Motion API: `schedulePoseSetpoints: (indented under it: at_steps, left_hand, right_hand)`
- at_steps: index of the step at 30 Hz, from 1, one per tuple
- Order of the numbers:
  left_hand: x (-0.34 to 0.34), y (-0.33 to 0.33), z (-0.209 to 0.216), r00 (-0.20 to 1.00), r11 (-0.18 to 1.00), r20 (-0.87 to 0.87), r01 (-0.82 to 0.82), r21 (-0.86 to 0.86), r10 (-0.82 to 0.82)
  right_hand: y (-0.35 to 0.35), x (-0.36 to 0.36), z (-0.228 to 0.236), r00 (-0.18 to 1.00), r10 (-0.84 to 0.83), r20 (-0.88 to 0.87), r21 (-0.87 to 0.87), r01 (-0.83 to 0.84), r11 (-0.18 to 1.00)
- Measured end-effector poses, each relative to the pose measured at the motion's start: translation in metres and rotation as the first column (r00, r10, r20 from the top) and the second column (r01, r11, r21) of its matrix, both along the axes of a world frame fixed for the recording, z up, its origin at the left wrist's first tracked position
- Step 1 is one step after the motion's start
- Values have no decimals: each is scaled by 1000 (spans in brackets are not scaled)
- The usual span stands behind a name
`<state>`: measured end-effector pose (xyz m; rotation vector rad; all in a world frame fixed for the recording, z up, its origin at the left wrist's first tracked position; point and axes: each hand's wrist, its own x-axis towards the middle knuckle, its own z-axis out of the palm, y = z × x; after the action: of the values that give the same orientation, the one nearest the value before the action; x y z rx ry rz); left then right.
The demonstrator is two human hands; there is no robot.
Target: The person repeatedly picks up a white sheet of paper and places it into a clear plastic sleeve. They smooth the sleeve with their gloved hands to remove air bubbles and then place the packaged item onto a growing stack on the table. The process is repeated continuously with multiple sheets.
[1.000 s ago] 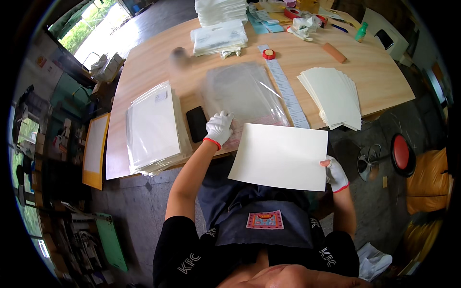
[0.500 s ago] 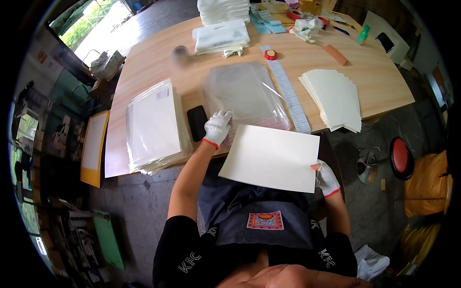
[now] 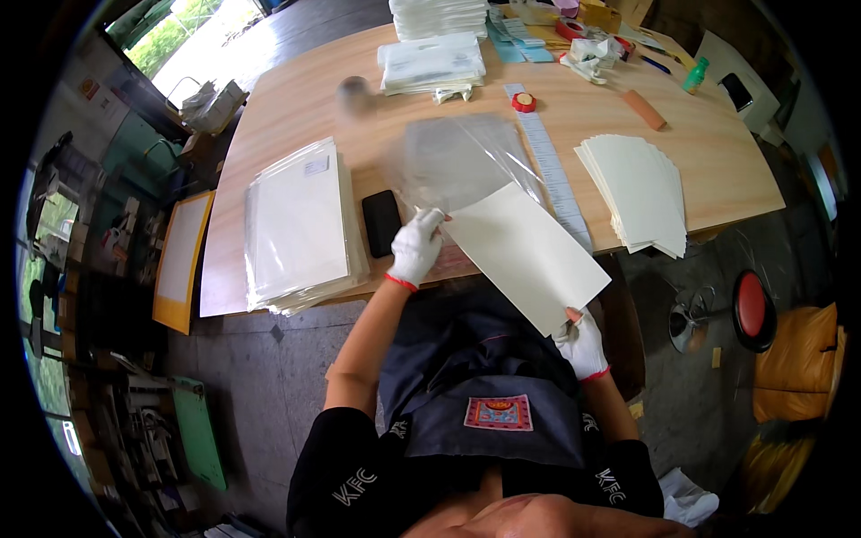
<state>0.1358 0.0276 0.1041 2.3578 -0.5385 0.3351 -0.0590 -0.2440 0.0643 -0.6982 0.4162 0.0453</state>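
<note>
My right hand (image 3: 583,345) pinches the card's (image 3: 529,255) near corner; its far end enters the bag (image 3: 462,161), left fingers (image 3: 429,220) holding the mouth.

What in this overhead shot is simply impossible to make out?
- Head view: the cream sheet's far edge, hazed by the clear plastic bag.
- Right hand fingertips, tucked behind the sheet.
- Small grey object on the table, blurred.
- Far-end clutter, too small.
</note>
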Motion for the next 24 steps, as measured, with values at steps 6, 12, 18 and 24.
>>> schedulePoseSetpoints:
  at_steps: [6,12,18,24]
  left_hand:
    - [-48,-34,-38,983,721,-68,-172,-671,170]
    - [-34,-44,-61,830,6,-532,-539,-842,-168]
    - [-64,-37,-72,776,509,-614,-472,-720,-148]
    - [-129,-35,-97,732,723,-635,-296,-624,-248]
  right_hand:
    - [23,-2,23,991,125,56,-64,-122,990]
    - [22,18,22,968,218,124,-137,-201,970]
    - [13,35,22,970,244,24,-152,-237,959]
    - [36,20,-11,968,198,-154,-96,-215,972]
